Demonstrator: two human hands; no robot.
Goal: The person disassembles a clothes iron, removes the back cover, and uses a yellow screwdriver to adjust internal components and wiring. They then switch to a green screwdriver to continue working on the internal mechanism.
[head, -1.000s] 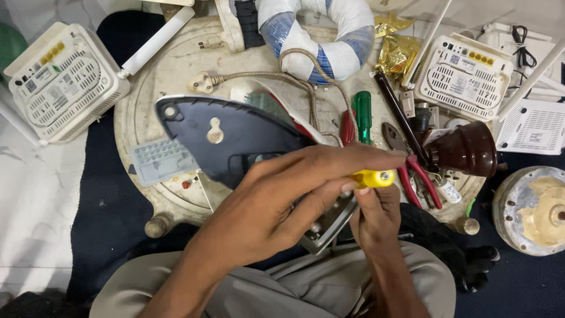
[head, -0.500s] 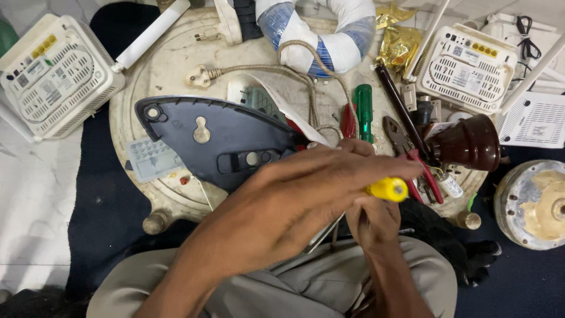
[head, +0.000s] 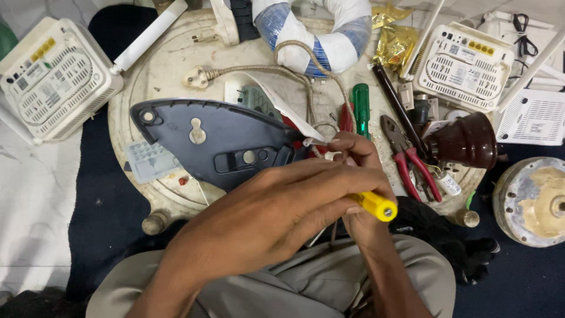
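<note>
Person sits w/ an iron body (head: 218, 144) laid across a round tray (head: 150, 70), dark grey base side up, pointed end to the left. Left hand (head: 282, 218) is clenched round a yellow-handled screwdriver (head: 374, 205); only the handle end shows, the shaft & tip are hidden under the hand, so can't tell which screw it's on. Right hand (head: 353, 162) is at the rear end of the iron, fingers pinched on sth small near where the braided cord (head: 306, 82) enters; what exactly it grips can't be made out. Progress, judged from how things lie: iron looks partly opened. A white & green shell piece (head: 253, 97) sits just behind the grey part, tilted, & the cord w/ its plug (head: 196, 75) lies loose on the tray, unplugged. A small red bit (head: 183, 181) and a clear plastic piece (head: 147, 160) lie beside the iron. Grey base is still on, so work at the rear end seems not yet finished; reassembly or removal left to do. Around: green screwdriver (head: 360, 109), red-handled pliers (head: 409, 156), brown lamp holder (head: 465, 141), white routers left (head: 53, 79) & right (head: 465, 56).
</note>
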